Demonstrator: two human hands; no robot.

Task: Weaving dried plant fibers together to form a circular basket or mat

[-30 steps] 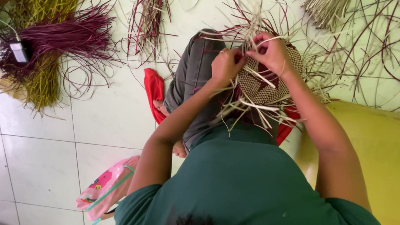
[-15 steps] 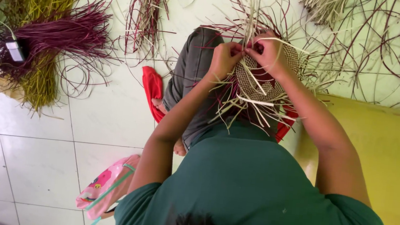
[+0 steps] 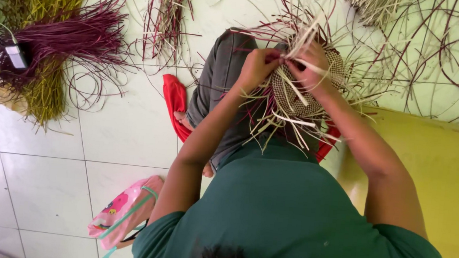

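A round, partly woven mat of tan strips rests on my lap, with loose pale and maroon ends sticking out all around. My left hand is closed on a maroon strip at the mat's upper left edge. Close beside it, my right hand pinches pale strips over the top of the mat. The two hands almost touch. My grey trouser leg lies under the mat's left side.
A bundle of maroon and yellow-green strips lies on the white tiled floor at the left, with a small white tag. More loose strips spread at the top right. A red cloth, a pink bag and a yellow mat surround me.
Both hands have shifted slightly up along the mat's top edge and closer together. The pale strips in my right hand now point upward.
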